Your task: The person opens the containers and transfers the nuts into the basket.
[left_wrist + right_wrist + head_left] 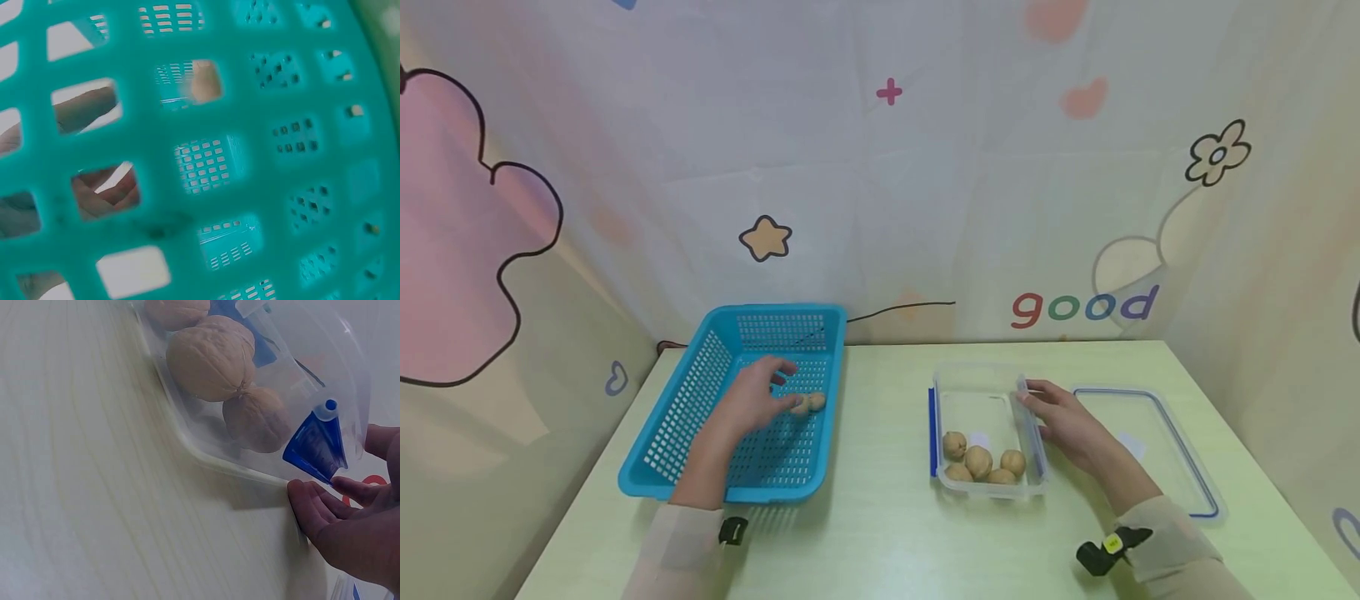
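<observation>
Inside the blue basket (pixel 831 450), my left hand (pixel 751 402) reaches down with fingers spread and bent, the thumb tip beside two walnuts (pixel 817 402); contact cannot be told. Through the basket's holes, the left wrist view shows parts of the hand (pixel 103 194) and a blurred walnut (pixel 205 82). My right hand (pixel 1067 423) holds the right wall of the clear box (pixel 992 492), thumb at the rim and fingers outside. Several walnuts (pixel 978 462) lie at the box's near end. In the right wrist view the fingertips (pixel 300 490) are beside a blue clip (pixel 317 445).
A clear lid (pixel 1150 450) with a blue-grey seal lies on the table (pixel 880 533) to the right of the box. Behind the table hangs a printed cloth (pixel 880 208). A dark cord runs behind the basket.
</observation>
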Available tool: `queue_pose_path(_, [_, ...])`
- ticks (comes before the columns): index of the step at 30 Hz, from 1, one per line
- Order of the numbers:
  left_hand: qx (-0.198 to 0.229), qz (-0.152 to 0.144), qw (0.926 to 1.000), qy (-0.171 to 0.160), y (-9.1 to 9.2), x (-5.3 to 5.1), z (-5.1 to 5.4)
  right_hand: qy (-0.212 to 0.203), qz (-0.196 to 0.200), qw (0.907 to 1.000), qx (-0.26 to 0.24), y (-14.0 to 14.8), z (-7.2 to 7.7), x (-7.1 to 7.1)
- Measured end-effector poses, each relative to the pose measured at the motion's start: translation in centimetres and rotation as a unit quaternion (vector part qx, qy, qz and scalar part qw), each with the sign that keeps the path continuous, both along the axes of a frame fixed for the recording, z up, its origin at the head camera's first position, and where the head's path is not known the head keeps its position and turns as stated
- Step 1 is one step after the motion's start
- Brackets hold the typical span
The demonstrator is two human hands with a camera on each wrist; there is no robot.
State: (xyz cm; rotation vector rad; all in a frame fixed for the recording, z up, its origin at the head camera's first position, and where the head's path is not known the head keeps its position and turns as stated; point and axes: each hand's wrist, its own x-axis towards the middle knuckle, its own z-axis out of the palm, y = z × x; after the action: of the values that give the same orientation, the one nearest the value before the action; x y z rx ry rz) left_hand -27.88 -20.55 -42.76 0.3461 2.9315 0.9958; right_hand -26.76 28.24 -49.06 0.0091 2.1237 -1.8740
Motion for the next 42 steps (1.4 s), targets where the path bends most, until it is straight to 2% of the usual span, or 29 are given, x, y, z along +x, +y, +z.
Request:
queue_pose_path(4, [-0.003,-0.005,0.9997,0.025,0.6,0.2,0.6,0.000,0.002,1.0000,0.000,0.0,0.0,0.0])
queue_pose_path(7, [-0.004,-0.014,0.9988,0.046,1.8,0.5,1.4,0.001,0.002,1.0000,0.000,0.0,0.0,0.0])
queue_pose_path(13, [0.013,-0.042,0.9964,0.072,5.8,2.0,3.3,0.002,0.000,1.0000,-0.003,0.1,0.0,0.0])
queue_pose_path(18, [0.000,-0.087,0.9900,0.111,9.2,2.8,3.9,0.004,0.002,1.0000,-0.004,0.1,0.0,0.0])
queue_pose_path(23, [-0.017,-0.145,0.9801,0.135,12.1,3.3,3.6,0.001,0.001,1.0000,-0.006,0.1,0.0,0.0])
queue_pose_path(26, [-0.038,-0.163,0.9766,0.134,13.8,3.4,3.3,-0.002,-0.001,1.0000,-0.005,0.1,0.0,0.0])
queue_pose_path(31, [-0.090,-0.172,0.9718,0.133,16.5,3.7,2.8,-0.004,-0.004,1.0000,-0.005,0.1,0.0,0.1])
queue_pose_path(34, [-0.127,-0.179,0.9655,0.139,18.0,3.8,2.3,-0.001,-0.003,1.0000,-0.008,0.1,0.1,0.1])
queue_pose_path(38, [-0.167,-0.193,0.9559,0.146,19.8,3.4,1.0,0.001,-0.003,1.0000,-0.008,0.1,0.1,0.0])
queue_pose_path(42, [-0.178,-0.199,0.9551,0.130,21.1,2.7,-0.4,-0.002,-0.005,1.0000,-0.008,0.2,0.1,0.1])
